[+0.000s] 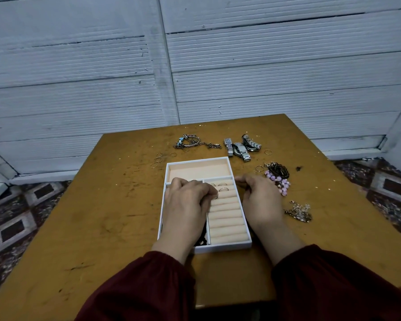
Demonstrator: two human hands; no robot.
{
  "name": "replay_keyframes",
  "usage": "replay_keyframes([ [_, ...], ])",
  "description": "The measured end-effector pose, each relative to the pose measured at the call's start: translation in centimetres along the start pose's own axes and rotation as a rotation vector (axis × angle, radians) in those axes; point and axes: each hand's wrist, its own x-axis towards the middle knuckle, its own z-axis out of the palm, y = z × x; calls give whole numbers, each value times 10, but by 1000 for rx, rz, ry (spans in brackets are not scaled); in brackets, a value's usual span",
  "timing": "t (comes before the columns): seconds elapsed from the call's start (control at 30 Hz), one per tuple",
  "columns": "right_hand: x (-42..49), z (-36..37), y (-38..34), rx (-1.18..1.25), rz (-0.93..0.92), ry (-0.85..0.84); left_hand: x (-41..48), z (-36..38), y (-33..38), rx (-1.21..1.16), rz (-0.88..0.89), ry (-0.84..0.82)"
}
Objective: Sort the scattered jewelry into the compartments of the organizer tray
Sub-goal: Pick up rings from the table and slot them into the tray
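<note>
the left hand (188, 200) lies over the left side of the white organizer tray (222, 247), fingers curled, thumb and fingertip pinching a small ring (216, 197) at the peach ring rolls (227, 218). two seated rings (223, 184) sit in the rolls just beyond it. the right hand (259, 200) rests at the tray's right rim with bent fingers (whether it grips anything cannot be told). dark beads (200, 237) lie in the tray's near left compartment.

on the scuffed ochre worktop (102, 205), loose rings (159, 159) lie left of the tray, steel watches (240, 148) beyond it, and a purple bead bracelet (278, 183) just beside the right hand. a ribbed white wall (79, 66) stands behind, over a patterned floor (14, 216).
</note>
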Motion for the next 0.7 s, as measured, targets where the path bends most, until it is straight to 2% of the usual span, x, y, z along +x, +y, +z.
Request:
replay_keyframes([
  [0.7, -1, -2, 1, -25, -30, 6, -1, 5, -2, 97, 7, -18],
])
